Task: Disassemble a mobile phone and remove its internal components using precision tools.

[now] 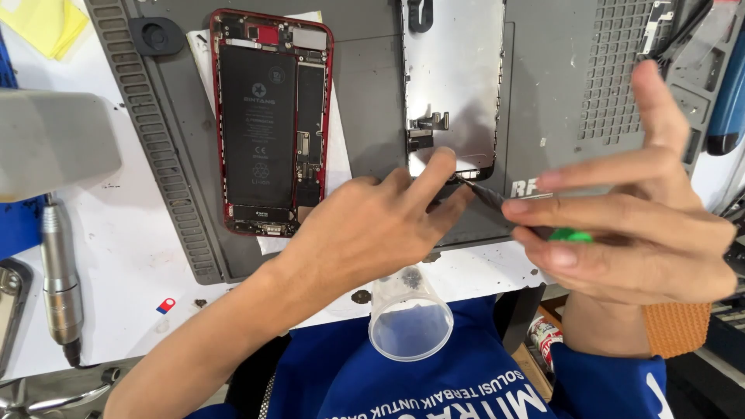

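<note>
Head view looked down on a grey repair mat (372,101) over a white bench. An opened red phone (272,124) lay face down on a white paper near the mat's left half, its black battery (258,124) filling most of the shell; a round white emblem and small white marks sat on the battery, too fine to tell apart. Just to its right lay a screen panel (454,85), back side up, with a silver shield and a small black connector block near its lower edge.

The left hand (365,233) rested on the mat with fingers curled and the forefinger stretched out, its tip pressing the panel's bottom edge. The right hand (628,217) pinched a screwdriver (497,202) between thumb and fingers, the other fingers spread; the dark shaft pointed left, its tip at the panel's lower corner beside the left forefinger, and a green part of the handle showed under the fingers.

A clear plastic cup (411,322) stood at the bench edge below the left hand. A small red-and-blue sticker (165,306) lay on the bench at lower left, near a silver rotary tool (60,271). Yellow sheets (46,23) sat at the top left corner.
</note>
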